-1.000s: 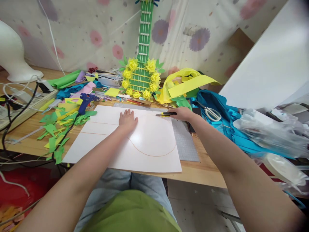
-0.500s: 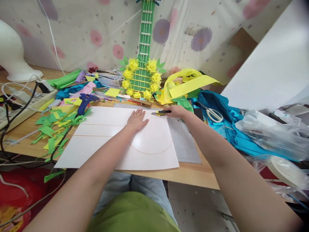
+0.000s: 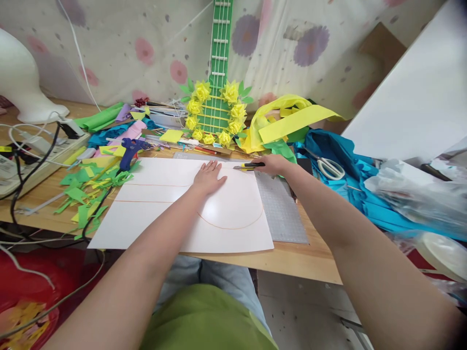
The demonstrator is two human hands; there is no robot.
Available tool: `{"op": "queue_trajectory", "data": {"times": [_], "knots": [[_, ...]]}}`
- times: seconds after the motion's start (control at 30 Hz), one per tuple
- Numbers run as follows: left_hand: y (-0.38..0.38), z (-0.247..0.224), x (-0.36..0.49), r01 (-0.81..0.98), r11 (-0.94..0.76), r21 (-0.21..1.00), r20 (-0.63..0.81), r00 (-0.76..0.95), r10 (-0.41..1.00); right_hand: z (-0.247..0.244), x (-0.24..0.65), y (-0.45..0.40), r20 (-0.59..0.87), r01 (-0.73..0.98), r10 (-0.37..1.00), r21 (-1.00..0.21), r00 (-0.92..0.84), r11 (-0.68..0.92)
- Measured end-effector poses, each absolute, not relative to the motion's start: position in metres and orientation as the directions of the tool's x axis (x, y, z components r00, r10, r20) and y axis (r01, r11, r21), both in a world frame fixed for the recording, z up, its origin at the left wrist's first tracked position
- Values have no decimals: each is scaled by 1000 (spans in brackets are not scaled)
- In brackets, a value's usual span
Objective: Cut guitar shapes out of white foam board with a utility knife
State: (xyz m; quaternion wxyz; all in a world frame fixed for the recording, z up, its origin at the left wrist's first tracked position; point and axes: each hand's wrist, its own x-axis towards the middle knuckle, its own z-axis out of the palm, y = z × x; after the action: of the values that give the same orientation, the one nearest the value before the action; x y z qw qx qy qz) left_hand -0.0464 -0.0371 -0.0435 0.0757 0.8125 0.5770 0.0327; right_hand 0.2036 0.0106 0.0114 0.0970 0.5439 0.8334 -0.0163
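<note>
A white board [image 3: 146, 223] lies on the wooden table, marked with two orange lines and a large orange curve. My left hand [image 3: 209, 178] rests flat on its upper middle, fingers spread. In my right hand [image 3: 273, 166] is a yellow and black utility knife [image 3: 249, 166], its blade end pointing left over the board's far right part. I cannot tell whether the blade touches the board. Under the board's right side, a grey cutting mat [image 3: 286, 214] sticks out.
A blue glue gun [image 3: 129, 151] lies at left among green and yellow scraps [image 3: 78, 194]. A green guitar shape with yellow flowers [image 3: 215, 114] stands at the back. White-handled scissors [image 3: 330, 168] rest on blue fabric at right. A power strip [image 3: 44, 155] with cables sits far left.
The view has shifted slightly. My left hand stays flat on the board, and my right hand still holds the utility knife in nearly the same place.
</note>
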Motion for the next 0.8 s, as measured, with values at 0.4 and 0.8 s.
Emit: {"op": "queue_trajectory", "data": {"times": [0.4,0.8], "knots": [[-37,-44,-46,933,-322,160,-35,331,943,16,205,3,-245,932,905,17,-347,362],[-36,-43,-46,933,-318,166,-45,329,943,19,209,-7,-317,951,897,-70,-309,302]]}}
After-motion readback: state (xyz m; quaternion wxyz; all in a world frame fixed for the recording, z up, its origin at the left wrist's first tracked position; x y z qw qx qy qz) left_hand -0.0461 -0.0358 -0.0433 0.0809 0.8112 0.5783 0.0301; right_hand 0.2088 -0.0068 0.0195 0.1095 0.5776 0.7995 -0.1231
